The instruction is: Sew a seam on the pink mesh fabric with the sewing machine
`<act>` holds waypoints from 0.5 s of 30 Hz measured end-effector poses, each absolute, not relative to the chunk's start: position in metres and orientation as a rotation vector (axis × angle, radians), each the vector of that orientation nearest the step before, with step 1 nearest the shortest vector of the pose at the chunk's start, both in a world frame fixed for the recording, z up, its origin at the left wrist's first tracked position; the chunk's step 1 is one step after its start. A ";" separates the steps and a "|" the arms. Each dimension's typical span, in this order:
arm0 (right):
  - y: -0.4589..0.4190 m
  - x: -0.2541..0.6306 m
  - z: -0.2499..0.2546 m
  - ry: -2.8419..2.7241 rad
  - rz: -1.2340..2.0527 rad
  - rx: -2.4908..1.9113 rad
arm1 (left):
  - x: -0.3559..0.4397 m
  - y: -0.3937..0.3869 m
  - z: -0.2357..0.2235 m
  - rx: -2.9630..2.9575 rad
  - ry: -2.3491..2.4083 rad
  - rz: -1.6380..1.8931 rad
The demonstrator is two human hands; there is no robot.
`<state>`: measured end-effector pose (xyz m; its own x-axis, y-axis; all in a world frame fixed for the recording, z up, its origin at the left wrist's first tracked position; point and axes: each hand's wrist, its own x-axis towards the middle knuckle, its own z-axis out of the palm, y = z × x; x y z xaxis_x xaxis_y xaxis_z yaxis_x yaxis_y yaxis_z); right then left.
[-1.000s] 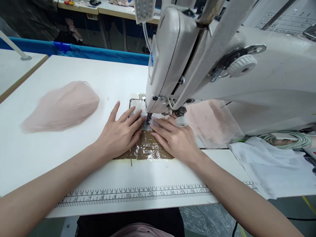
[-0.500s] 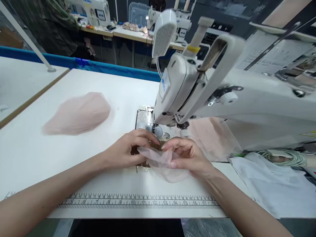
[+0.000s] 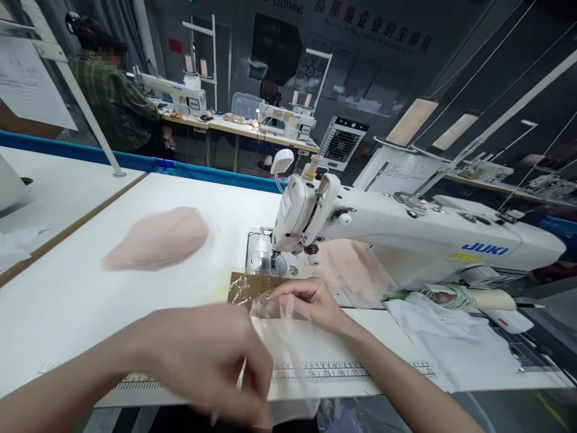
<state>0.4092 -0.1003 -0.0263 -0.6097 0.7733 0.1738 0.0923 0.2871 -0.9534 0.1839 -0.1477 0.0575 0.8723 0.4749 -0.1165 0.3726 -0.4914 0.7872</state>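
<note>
Both my hands hold one sheer pale pink fabric piece [image 3: 288,343] above the table's front edge. My right hand [image 3: 309,304] pinches its upper edge just in front of the taped brown patch [image 3: 246,284]. My left hand [image 3: 211,361] is close to the camera and blurred; its fingers curl down onto the fabric's lower part. Behind them stands the white sewing machine [image 3: 406,234], its needle and presser foot [image 3: 273,260] bare over the metal plate.
A stack of pink fabric pieces [image 3: 157,237] lies on the white table [image 3: 81,300] to the left; more pink pieces [image 3: 356,267] sit under the machine arm. White cloth [image 3: 451,343] lies at right. A printed ruler [image 3: 342,370] runs along the front edge. A person [image 3: 110,96] sits at a far machine.
My hands went from pressing flat at the needle to lifting the fabric piece and drawing it toward me. The view has tilted up, showing the room.
</note>
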 end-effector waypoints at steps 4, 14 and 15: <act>-0.100 0.407 -0.011 -1.999 1.486 -0.617 | 0.170 -0.126 0.034 2.067 1.180 0.695; -0.113 0.352 -0.003 -1.908 1.496 -0.721 | 0.109 -0.157 -0.003 1.296 0.995 0.642; -0.113 0.341 -0.004 -1.886 1.493 -0.740 | 0.096 -0.159 0.000 1.230 1.031 0.662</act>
